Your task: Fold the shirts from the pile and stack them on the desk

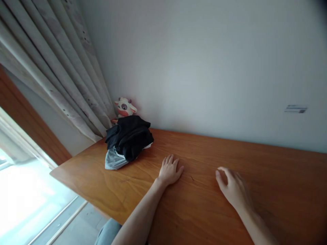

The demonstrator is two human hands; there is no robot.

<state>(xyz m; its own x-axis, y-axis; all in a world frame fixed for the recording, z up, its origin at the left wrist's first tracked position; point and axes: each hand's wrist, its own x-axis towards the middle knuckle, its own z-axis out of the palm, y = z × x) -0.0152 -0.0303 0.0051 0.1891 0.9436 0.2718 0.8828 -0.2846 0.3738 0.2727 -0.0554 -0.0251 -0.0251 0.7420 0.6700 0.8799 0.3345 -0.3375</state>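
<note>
My left hand (169, 170) lies palm down on the brown wooden tabletop (194, 211), its fingers spread and nothing in them. To the right, my right hand (233, 187) is over the table with thumb and forefinger apart, holding nothing; whether it touches the wood I cannot tell. Left of and beyond my left hand sits a crumpled pile of cloth: black fabric (133, 136) on top, a light grey-blue piece (114, 160) sticking out below at the front. A bit of white shows at the pile's right edge. Neither hand touches the pile.
A cow figure (125, 107) stands behind the pile in the corner, its lower part hidden. A pale curtain (58, 61) hangs on the left beside a bright window. The wall (204, 68) bounds the table at the back and carries a small label (295, 109).
</note>
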